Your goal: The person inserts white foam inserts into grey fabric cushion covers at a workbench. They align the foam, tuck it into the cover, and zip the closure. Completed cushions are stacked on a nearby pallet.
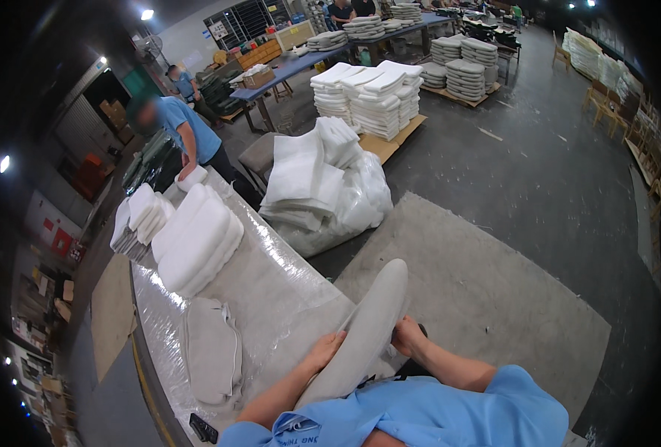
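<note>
A padded grey seat cushion (371, 316) leans on edge between my arms, its lower end against my blue shirt. My left hand (327, 350) is closed on its left edge, fingertips pressed to the fabric. On the other side, my right hand (406, 335) has its fingers curled against the right edge; a small dark thing shows behind that hand, too hidden to name. To the left, a stack of flat grey fabric covers (210, 350) lies on the plastic-covered table (278, 298). Farther up the table sits a pile of thick white foam pads (196, 238).
A black phone-like device (203, 428) rests at the table's near left corner. Beyond the table stands a large clear bag with white foam sheets (301, 179). A co-worker in a blue shirt (189, 127) bends over the far end. White pad stacks (368, 97) sit on cardboard behind.
</note>
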`<state>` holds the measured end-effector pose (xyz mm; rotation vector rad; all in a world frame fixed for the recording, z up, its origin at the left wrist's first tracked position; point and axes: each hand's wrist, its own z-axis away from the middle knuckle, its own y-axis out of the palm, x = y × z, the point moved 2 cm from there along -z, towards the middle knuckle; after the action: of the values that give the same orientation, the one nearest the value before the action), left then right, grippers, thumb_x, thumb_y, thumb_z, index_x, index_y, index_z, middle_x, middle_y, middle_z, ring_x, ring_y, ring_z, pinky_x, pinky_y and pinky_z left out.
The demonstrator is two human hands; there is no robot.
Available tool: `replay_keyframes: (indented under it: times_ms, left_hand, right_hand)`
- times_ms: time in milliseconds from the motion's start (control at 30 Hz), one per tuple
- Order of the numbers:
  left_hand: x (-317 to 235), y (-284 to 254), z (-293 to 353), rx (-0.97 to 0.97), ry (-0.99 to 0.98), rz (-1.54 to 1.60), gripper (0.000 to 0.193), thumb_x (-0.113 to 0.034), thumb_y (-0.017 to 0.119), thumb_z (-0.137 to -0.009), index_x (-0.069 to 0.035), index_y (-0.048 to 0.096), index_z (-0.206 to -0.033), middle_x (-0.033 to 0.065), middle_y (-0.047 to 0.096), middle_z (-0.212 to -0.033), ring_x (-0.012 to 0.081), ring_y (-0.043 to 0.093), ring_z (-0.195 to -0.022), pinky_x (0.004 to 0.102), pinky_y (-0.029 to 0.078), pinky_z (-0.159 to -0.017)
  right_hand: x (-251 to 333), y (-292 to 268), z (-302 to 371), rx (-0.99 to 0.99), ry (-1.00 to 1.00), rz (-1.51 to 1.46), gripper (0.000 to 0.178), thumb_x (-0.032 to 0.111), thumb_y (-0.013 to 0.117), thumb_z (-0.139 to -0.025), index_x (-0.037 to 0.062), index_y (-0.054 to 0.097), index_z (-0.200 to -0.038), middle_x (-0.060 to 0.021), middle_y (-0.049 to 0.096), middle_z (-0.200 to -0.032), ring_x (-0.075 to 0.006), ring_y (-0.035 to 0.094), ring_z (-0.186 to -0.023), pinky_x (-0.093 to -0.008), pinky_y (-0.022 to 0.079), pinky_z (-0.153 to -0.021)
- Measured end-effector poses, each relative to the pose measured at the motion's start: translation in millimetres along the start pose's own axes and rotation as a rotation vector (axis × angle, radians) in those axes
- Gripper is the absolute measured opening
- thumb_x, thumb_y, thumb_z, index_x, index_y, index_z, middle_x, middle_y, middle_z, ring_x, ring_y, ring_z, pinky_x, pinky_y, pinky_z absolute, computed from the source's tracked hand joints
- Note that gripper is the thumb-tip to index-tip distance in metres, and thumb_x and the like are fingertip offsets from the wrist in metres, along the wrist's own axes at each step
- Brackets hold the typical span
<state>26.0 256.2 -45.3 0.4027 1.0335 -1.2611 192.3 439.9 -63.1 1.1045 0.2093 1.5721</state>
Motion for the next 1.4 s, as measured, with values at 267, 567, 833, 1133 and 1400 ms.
replay_keyframes:
  times_ms: [267, 567, 833, 1133, 1400]
  left_hand:
    - [-4, 19, -18, -0.111, 0.121, -0.674, 0.048, -0.046, 0.056, -0.104, -0.001, 0.072, -0.104, 0.0269, 0.072, -0.103, 0.0388, 0.070, -0.098, 0.0465, 0.053, -0.086]
    - [-16, 14, -95, -0.176, -0.324, -0.069, 0.051, -0.050, 0.067, -0.094, -0.002, 0.076, -0.107, 0.0243, 0.075, -0.109, 0.0368, 0.072, -0.102, 0.0472, 0.054, -0.091]
    - [-44, 48, -109, -0.530, -0.038, -0.576, 0.040, -0.044, 0.053, -0.105, -0.007, 0.066, -0.109, 0.0242, 0.074, -0.096, 0.0445, 0.071, -0.093, 0.0572, 0.053, -0.082]
    - [-11, 52, -121, -0.534, 0.016, -0.594, 0.033, -0.044, 0.049, -0.106, -0.014, 0.061, -0.104, 0.0174, 0.072, -0.077, 0.0423, 0.070, -0.072, 0.0572, 0.052, -0.066]
    - [-13, 50, -119, -0.539, -0.040, -0.575, 0.037, -0.046, 0.046, -0.107, -0.013, 0.062, -0.097, 0.0161, 0.073, -0.077, 0.0422, 0.070, -0.071, 0.0580, 0.052, -0.066]
  right_hand:
    - [-12, -41, -24, -0.234, 0.000, 0.348, 0.033, 0.008, 0.066, -0.097, -0.0006, 0.065, -0.129, -0.0125, 0.073, -0.116, -0.0271, 0.070, -0.102, -0.0428, 0.056, -0.090]
    - [-17, -46, -65, -0.081, 0.032, -0.135, 0.037, 0.025, 0.056, -0.104, 0.0004, 0.061, -0.132, -0.0171, 0.072, -0.119, -0.0310, 0.073, -0.102, -0.0495, 0.060, -0.092]
    - [-1, -32, -70, 0.067, 0.199, -0.215, 0.036, 0.032, 0.055, -0.106, 0.0069, 0.064, -0.130, -0.0093, 0.073, -0.119, -0.0270, 0.073, -0.098, -0.0458, 0.060, -0.093]
    - [-21, -26, -73, 0.043, 0.231, -0.094, 0.034, 0.032, 0.057, -0.105, 0.0073, 0.066, -0.127, -0.0077, 0.074, -0.118, -0.0249, 0.073, -0.096, -0.0436, 0.060, -0.092]
    - [-29, -21, -78, 0.047, 0.224, -0.064, 0.034, 0.032, 0.057, -0.105, 0.0071, 0.066, -0.126, -0.0077, 0.073, -0.118, -0.0243, 0.072, -0.096, -0.0432, 0.060, -0.091]
